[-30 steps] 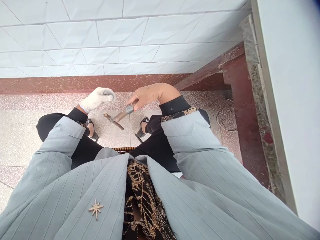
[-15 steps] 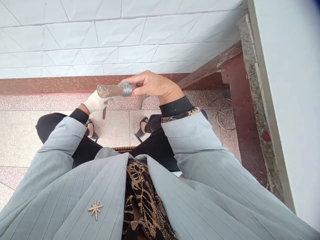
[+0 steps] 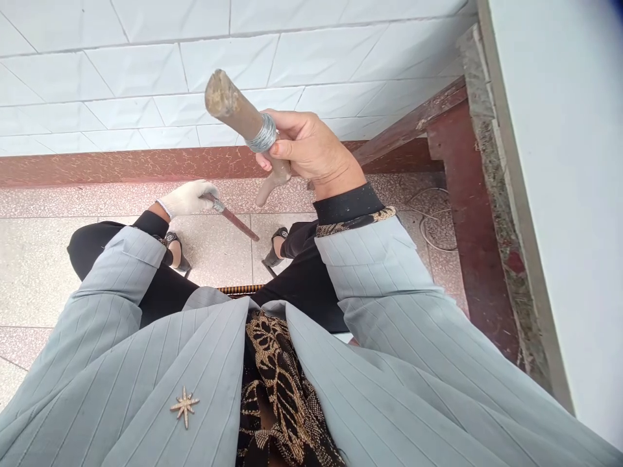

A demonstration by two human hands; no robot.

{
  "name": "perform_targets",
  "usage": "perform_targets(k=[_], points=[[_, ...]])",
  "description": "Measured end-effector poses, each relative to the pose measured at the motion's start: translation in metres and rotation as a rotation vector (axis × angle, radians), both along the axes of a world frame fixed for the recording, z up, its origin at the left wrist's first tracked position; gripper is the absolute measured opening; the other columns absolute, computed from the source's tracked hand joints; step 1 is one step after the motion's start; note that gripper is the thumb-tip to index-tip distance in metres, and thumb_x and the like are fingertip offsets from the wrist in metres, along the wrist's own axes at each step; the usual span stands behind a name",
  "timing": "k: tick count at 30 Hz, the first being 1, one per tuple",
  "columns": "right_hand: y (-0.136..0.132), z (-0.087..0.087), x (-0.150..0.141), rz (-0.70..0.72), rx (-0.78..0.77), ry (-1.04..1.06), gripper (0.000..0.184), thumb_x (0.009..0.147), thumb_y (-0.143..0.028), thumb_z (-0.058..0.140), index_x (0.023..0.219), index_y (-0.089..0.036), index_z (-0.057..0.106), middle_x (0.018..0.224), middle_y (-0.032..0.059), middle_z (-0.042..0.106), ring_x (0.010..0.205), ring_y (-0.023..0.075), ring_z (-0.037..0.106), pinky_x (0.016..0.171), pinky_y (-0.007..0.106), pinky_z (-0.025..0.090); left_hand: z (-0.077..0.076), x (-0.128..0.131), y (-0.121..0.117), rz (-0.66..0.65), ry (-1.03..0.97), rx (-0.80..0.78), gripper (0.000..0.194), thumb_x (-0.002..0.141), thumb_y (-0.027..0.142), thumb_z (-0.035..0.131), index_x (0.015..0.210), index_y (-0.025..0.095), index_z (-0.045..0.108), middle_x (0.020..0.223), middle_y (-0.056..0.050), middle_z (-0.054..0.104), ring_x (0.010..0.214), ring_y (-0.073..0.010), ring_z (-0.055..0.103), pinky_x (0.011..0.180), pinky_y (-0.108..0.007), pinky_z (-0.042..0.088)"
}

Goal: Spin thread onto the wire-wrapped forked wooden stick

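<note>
My right hand (image 3: 309,146), bare, grips a thick wooden stick (image 3: 238,107) just below a band of silver wire (image 3: 263,133) wound round it. The blunt end of the stick points up and left; a paler, crooked branch-like end (image 3: 273,185) shows under the fingers. Lower and to the left, my left hand (image 3: 187,198) wears a white knit glove (image 3: 180,200). Its fingers are closed on a thin reddish-brown rod (image 3: 238,225), which slants down to the right and has some silver wire near the grip. The two held pieces are apart.
White tiled wall (image 3: 228,65) rises in front, above a reddish skirting (image 3: 121,165). At right stand a dark red wooden frame (image 3: 481,227) and a pale panel (image 3: 559,162). A loose cable (image 3: 433,246) lies on the speckled tile floor (image 3: 214,253), between my feet and the frame.
My right hand has raised and tilted the thick stick, its blunt end swinging upward. My left hand, partly behind that stick before, is now separate, with its thin rod in plain view.
</note>
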State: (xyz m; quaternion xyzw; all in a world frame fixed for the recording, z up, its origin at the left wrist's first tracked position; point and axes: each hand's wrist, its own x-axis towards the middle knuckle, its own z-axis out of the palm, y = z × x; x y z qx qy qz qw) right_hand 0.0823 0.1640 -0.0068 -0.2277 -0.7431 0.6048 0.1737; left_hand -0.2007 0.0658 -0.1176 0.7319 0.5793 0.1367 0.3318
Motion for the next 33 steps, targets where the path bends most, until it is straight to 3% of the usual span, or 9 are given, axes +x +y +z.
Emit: perform_targets(k=[4, 12, 17, 19, 22, 24, 26, 28, 33], points=[[0.006, -0.011, -0.004, -0.095, -0.039, 0.295, 0.066, 0.074, -0.077, 0.081, 0.122, -0.032, 0.069, 0.109, 0.0053, 0.075, 0.085, 0.0218, 0.060, 0.077, 0.038, 0.050, 0.008, 0.000, -0.004, 0.108, -0.182, 0.014, 0.036, 0.083, 0.018, 0.063, 0.116, 0.018, 0.076, 0.110, -0.007, 0.079, 0.102, -0.0200, 0.073, 0.093, -0.034, 0.056], [-0.003, -0.007, -0.012, -0.049, 0.039, 0.031, 0.077, 0.072, -0.099, 0.056, 0.111, -0.033, 0.066, 0.116, 0.0112, 0.076, 0.111, 0.0305, 0.066, 0.074, 0.040, 0.052, 0.021, 0.009, -0.010, 0.320, -0.389, 0.025, 0.033, 0.081, 0.014, 0.067, 0.113, 0.016, 0.075, 0.099, -0.007, 0.079, 0.082, -0.0147, 0.073, 0.080, -0.030, 0.060], [-0.001, -0.008, -0.015, -0.159, -0.061, 0.171, 0.057, 0.077, -0.081, 0.071, 0.104, -0.032, 0.060, 0.113, 0.0070, 0.071, 0.097, 0.0254, 0.062, 0.073, 0.039, 0.051, 0.026, 0.012, -0.011, 0.360, -0.426, 0.069, 0.027, 0.085, 0.016, 0.067, 0.112, 0.016, 0.073, 0.102, -0.007, 0.078, 0.079, -0.0125, 0.074, 0.081, -0.028, 0.062], [0.012, -0.017, -0.012, -0.287, -0.144, 0.260, 0.047, 0.075, -0.066, 0.079, 0.100, -0.031, 0.059, 0.111, 0.0043, 0.068, 0.089, 0.0228, 0.058, 0.072, 0.039, 0.051, 0.028, 0.011, -0.012, 0.364, -0.403, 0.086, 0.026, 0.086, 0.017, 0.067, 0.111, 0.017, 0.073, 0.101, -0.006, 0.078, 0.081, -0.0131, 0.076, 0.082, -0.028, 0.062], [0.042, -0.038, -0.002, -0.413, -0.095, 0.158, 0.038, 0.078, -0.073, 0.073, 0.097, -0.041, 0.065, 0.117, 0.0007, 0.072, 0.107, 0.0312, 0.059, 0.080, 0.048, 0.052, 0.031, 0.008, -0.013, 0.370, -0.384, 0.072, 0.024, 0.087, 0.019, 0.067, 0.110, 0.016, 0.073, 0.096, -0.006, 0.077, 0.078, -0.0141, 0.076, 0.079, -0.029, 0.063], [0.065, -0.057, 0.006, -0.441, 0.011, 0.105, 0.049, 0.080, -0.088, 0.055, 0.110, -0.052, 0.070, 0.106, 0.0006, 0.075, 0.119, 0.0375, 0.056, 0.080, 0.053, 0.049, 0.033, 0.006, -0.014, 0.364, -0.397, 0.071, 0.023, 0.088, 0.021, 0.066, 0.109, 0.016, 0.073, 0.097, -0.007, 0.077, 0.076, -0.0139, 0.075, 0.078, -0.029, 0.064], [0.084, -0.074, 0.013, -0.339, 0.115, 0.040, 0.072, 0.079, -0.100, 0.034, 0.124, -0.057, 0.069, 0.091, 0.0037, 0.073, 0.129, 0.0399, 0.052, 0.080, 0.056, 0.046, 0.036, 0.004, -0.015, 0.345, -0.427, 0.096, 0.023, 0.089, 0.021, 0.065, 0.110, 0.015, 0.072, 0.100, -0.007, 0.077, 0.078, -0.0137, 0.076, 0.080, -0.030, 0.065], [0.097, -0.087, 0.018, -0.324, 0.135, 0.036, 0.079, 0.075, -0.105, 0.029, 0.121, -0.055, 0.070, 0.083, 0.0058, 0.071, 0.128, 0.0388, 0.052, 0.078, 0.055, 0.045, 0.041, 0.002, -0.017, 0.330, -0.467, 0.137, 0.024, 0.089, 0.020, 0.064, 0.111, 0.014, 0.072, 0.103, -0.008, 0.077, 0.082, -0.0141, 0.076, 0.083, -0.031, 0.065], [0.100, -0.094, 0.021, -0.662, -0.189, 0.207, 0.063, 0.059, -0.090, 0.075, 0.089, -0.037, 0.058, 0.083, 0.0051, 0.067, 0.107, 0.0284, 0.056, 0.077, 0.042, 0.049, 0.057, -0.002, -0.023, 0.368, -0.540, 0.206, 0.021, 0.087, 0.015, 0.064, 0.107, 0.014, 0.070, 0.104, -0.008, 0.076, 0.087, -0.0153, 0.076, 0.087, -0.032, 0.066]])
